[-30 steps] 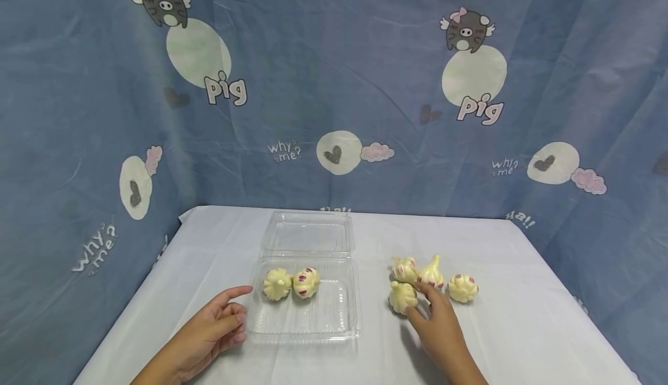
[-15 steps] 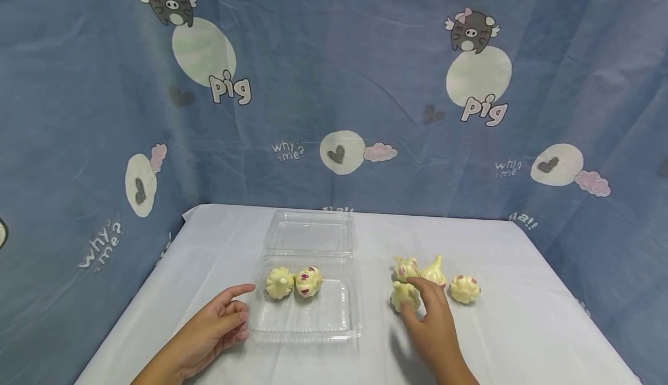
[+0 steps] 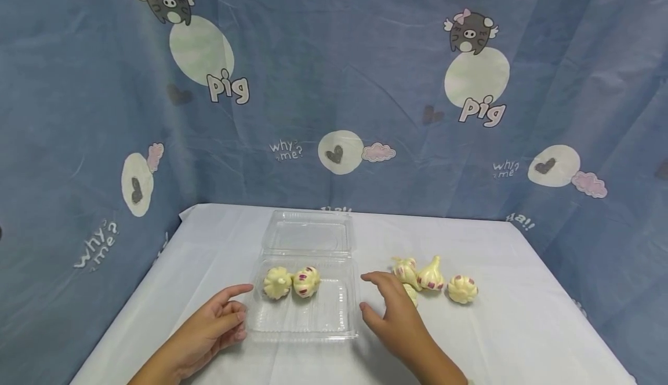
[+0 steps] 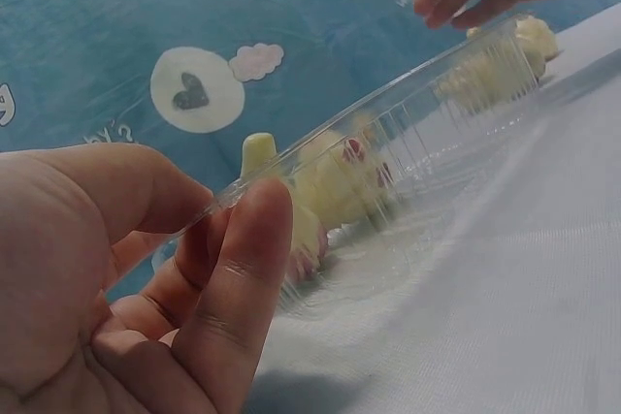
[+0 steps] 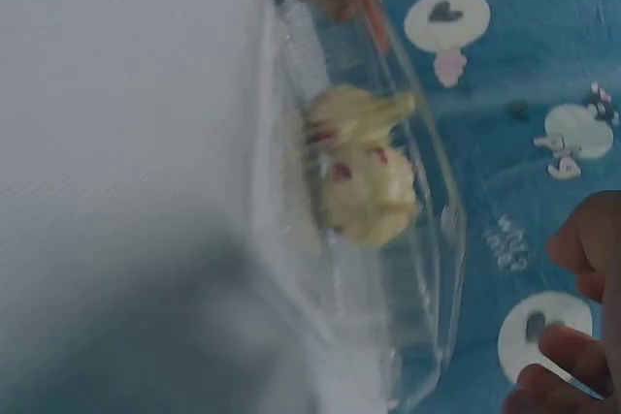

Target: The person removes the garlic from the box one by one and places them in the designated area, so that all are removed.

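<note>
My left hand [image 3: 211, 330] is at the left edge of a clear plastic clamshell box [image 3: 334, 309]. In the left wrist view, its thumb and fingers pinch the box's rim [image 4: 364, 104]. Inside the box, at the back left, sit two garlic bulbs, a pale one [image 3: 277, 283] and a purple-marked one [image 3: 305, 282]. Just off the box's right side hovers my right hand [image 3: 396, 318], fingers spread and loosely bent, with nothing between them. A garlic bulb [image 3: 410, 294] lies partly hidden behind that hand.
Behind my right hand, more purple-marked garlic bulbs lie on the white cloth: one [image 3: 405, 270] touching a pointed one [image 3: 431, 275], and another [image 3: 462, 289] apart on the right. The box's lid [image 3: 308, 233] lies folded back. A blue printed curtain [image 3: 292, 37] surrounds the table.
My right hand has moved left from the near garlic bulb to beside the box, carrying nothing. That bulb stays near the pile. My left hand has kept its place.
</note>
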Demonstrator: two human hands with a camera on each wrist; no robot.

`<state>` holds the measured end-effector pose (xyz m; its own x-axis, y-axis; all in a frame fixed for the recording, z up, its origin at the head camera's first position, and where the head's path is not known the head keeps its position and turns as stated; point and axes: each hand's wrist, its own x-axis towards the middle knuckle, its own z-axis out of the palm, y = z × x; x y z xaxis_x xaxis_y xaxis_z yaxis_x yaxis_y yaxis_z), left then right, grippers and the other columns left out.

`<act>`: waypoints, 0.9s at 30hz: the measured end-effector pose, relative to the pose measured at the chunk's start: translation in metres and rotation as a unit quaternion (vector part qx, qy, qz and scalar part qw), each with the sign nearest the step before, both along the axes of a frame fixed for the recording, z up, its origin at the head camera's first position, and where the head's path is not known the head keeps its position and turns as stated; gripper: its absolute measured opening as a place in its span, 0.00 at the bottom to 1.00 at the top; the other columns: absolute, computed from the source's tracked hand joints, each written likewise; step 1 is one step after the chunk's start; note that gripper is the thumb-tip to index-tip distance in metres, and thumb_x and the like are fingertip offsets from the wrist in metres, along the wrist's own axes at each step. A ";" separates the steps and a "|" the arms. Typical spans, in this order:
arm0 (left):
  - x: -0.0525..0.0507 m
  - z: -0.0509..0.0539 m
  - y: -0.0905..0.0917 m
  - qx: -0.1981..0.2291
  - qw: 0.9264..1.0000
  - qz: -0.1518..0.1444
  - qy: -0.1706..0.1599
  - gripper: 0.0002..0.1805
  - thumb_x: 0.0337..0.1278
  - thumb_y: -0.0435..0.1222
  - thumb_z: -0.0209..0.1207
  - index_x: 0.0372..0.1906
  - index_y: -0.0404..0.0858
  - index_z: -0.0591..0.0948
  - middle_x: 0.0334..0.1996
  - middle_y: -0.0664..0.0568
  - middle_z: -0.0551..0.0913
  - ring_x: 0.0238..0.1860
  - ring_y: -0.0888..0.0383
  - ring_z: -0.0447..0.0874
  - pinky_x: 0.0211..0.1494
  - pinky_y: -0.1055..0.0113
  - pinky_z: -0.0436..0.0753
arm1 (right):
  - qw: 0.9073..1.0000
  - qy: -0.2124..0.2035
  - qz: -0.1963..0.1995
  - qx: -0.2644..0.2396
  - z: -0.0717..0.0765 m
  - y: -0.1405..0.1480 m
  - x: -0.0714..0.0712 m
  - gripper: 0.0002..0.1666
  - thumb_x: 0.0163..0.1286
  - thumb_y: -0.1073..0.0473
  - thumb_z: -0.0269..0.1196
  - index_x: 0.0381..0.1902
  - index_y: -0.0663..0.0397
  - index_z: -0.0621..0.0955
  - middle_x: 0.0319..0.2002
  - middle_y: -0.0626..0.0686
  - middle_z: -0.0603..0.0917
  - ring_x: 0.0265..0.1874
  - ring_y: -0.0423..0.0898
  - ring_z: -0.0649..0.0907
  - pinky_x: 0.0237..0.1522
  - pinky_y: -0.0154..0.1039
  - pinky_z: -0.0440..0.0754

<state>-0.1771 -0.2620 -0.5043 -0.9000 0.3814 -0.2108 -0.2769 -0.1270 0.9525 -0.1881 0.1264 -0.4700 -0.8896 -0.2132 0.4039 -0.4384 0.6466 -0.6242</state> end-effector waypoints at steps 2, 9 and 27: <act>0.001 -0.001 -0.001 0.001 1.000 0.001 0.000 0.39 0.77 0.32 0.58 0.82 0.39 0.51 0.42 0.56 0.76 0.35 0.63 0.80 0.46 0.68 0.89 | 1.000 -0.009 0.017 0.001 0.004 -0.008 -0.002 0.31 0.63 0.61 0.74 0.64 0.42 0.80 0.62 0.42 0.79 0.64 0.42 0.79 0.65 0.51 0.81; 0.004 -0.003 -0.003 -0.003 1.000 0.010 0.001 0.39 0.77 0.33 0.58 0.82 0.39 0.51 0.42 0.56 0.76 0.35 0.63 0.80 0.45 0.68 0.88 | 0.998 -0.024 0.057 0.019 0.009 -0.026 -0.008 0.32 0.65 0.59 0.73 0.66 0.42 0.79 0.63 0.43 0.79 0.65 0.43 0.79 0.66 0.53 0.81; 0.001 0.001 0.001 0.003 1.000 -0.006 0.010 0.38 0.78 0.32 0.57 0.82 0.38 0.51 0.42 0.57 0.76 0.35 0.65 0.81 0.47 0.69 0.89 | 0.984 -0.107 0.099 0.103 0.017 -0.060 -0.021 0.38 0.70 0.52 0.71 0.75 0.44 0.72 0.69 0.53 0.74 0.69 0.50 0.77 0.68 0.53 0.79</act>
